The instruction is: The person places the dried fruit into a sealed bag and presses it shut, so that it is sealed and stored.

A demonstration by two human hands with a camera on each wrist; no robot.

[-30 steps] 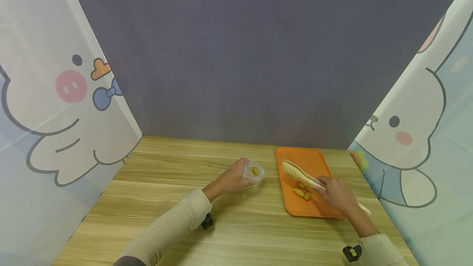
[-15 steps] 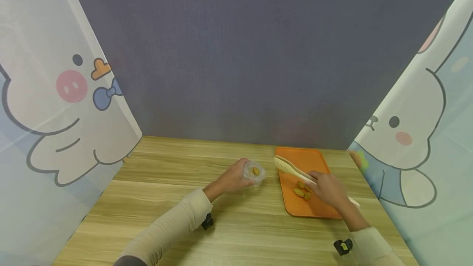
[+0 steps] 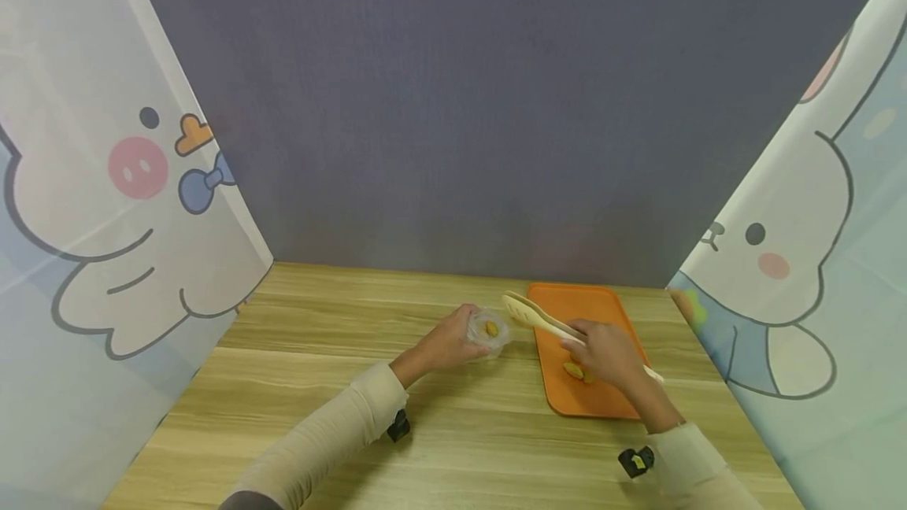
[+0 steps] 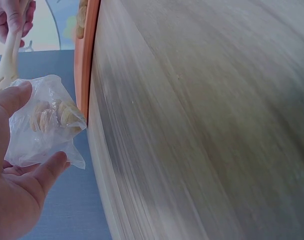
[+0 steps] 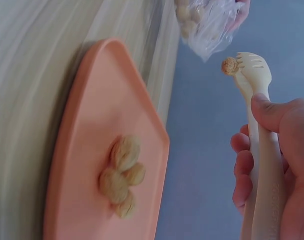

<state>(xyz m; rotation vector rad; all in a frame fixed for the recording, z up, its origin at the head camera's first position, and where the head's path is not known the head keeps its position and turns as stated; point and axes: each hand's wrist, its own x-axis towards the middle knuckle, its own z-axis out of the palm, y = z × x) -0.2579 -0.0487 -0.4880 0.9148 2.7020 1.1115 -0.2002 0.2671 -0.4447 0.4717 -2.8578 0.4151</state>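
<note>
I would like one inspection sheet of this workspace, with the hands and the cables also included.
Surface: wood-grain table with an orange tray.
Job's things: clear bag holding nut-like pieces; four similar pieces on the tray; pale tongs with one piece at their tips.
Clutter: nothing seen.
Hands: left hand holds the bag; right hand grips the tongs.
Cables: nothing seen.
Surroundings: grey backdrop, cartoon-printed side panels.

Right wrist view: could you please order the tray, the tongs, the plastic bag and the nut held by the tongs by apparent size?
Largest to smallest:
1. Orange tray
2. Tongs
3. Plastic bag, cut by the top edge
4. Nut
</note>
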